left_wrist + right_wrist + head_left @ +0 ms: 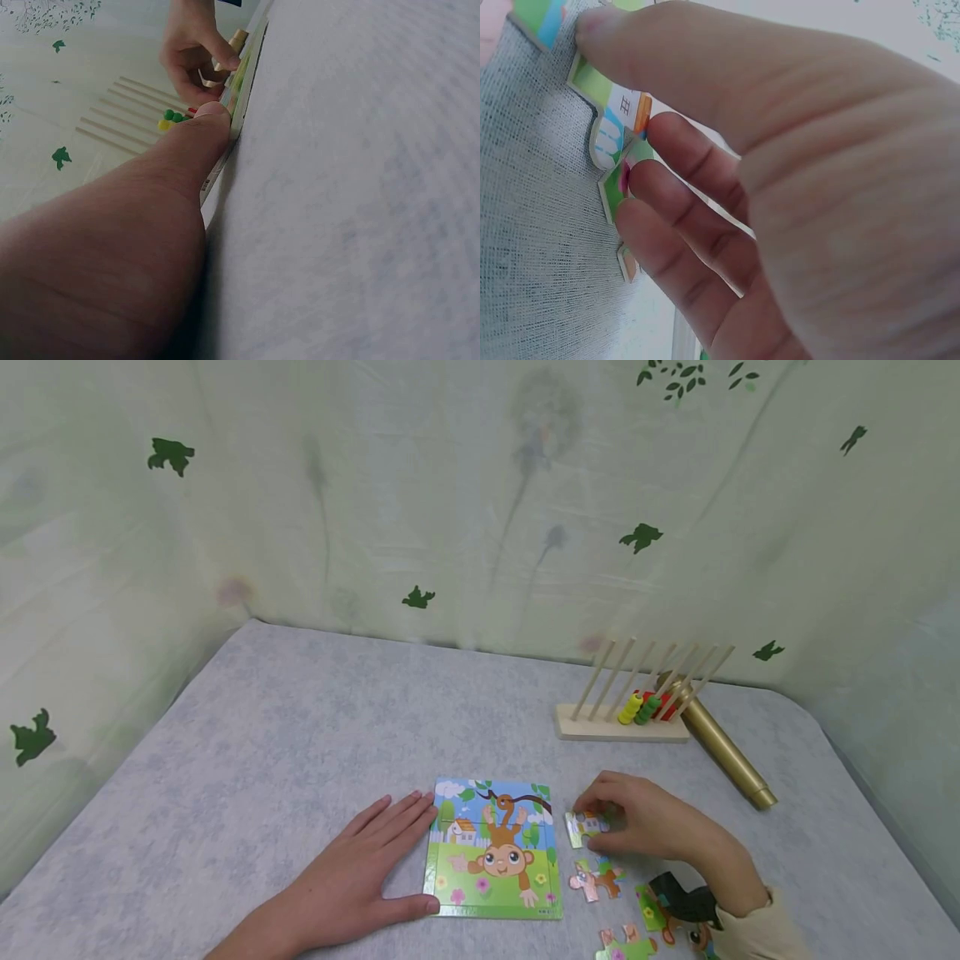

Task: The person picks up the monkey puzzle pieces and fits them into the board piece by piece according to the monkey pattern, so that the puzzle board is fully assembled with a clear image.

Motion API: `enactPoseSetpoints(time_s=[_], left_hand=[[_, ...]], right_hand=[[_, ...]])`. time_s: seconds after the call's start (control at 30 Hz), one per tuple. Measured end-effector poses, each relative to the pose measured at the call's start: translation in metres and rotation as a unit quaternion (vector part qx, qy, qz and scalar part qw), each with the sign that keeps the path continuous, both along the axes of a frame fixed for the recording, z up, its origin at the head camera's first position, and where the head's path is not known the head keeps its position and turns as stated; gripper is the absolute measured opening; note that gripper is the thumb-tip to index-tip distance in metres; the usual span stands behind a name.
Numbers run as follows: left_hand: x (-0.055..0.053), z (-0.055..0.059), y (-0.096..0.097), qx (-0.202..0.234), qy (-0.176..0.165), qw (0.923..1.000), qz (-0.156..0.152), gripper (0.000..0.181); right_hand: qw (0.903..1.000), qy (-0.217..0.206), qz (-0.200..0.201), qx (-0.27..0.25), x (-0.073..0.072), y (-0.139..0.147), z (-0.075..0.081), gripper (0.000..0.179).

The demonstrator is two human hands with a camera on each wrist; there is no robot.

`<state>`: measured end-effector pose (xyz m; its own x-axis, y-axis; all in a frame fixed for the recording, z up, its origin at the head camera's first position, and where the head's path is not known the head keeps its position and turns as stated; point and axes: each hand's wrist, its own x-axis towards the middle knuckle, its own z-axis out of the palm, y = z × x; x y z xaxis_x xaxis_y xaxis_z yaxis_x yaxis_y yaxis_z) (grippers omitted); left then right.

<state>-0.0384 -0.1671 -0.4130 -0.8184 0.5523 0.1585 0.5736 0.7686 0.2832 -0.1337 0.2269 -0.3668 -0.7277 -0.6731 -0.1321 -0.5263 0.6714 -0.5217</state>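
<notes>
A square picture puzzle (491, 852) of a hanging monkey lies on the table in the head view. My left hand (352, 872) rests flat beside it, fingertips and thumb at its left edge, fingers straight. To the right of the picture, my right hand (652, 818) pinches a puzzle piece (576, 831) showing a little house, thumb on one side and fingers on the other. The right wrist view shows that piece's green and white face (622, 101) under the thumb. A loose puzzle piece (583, 883) with pink and brown parts lies just below the right hand.
More puzzle pieces (630, 948) lie at the front right, some partly covered by the right wrist with its black strap (682, 900). A wooden rod stand (622, 732) with yellow beads (629, 710) and green beads (647, 711) stands behind. Beside it lies a gold tube (727, 750).
</notes>
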Motion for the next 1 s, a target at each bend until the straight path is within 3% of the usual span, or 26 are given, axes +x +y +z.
enactPoseSetpoints(time_s=[1.0], left_hand=[[0.0002, 0.0007, 0.0009, 0.001, -0.013, 0.9999, 0.003, 0.093]], right_hand=[[0.9990, -0.037, 0.020, -0.012, 0.0017, 0.0002, 0.0027, 0.035]])
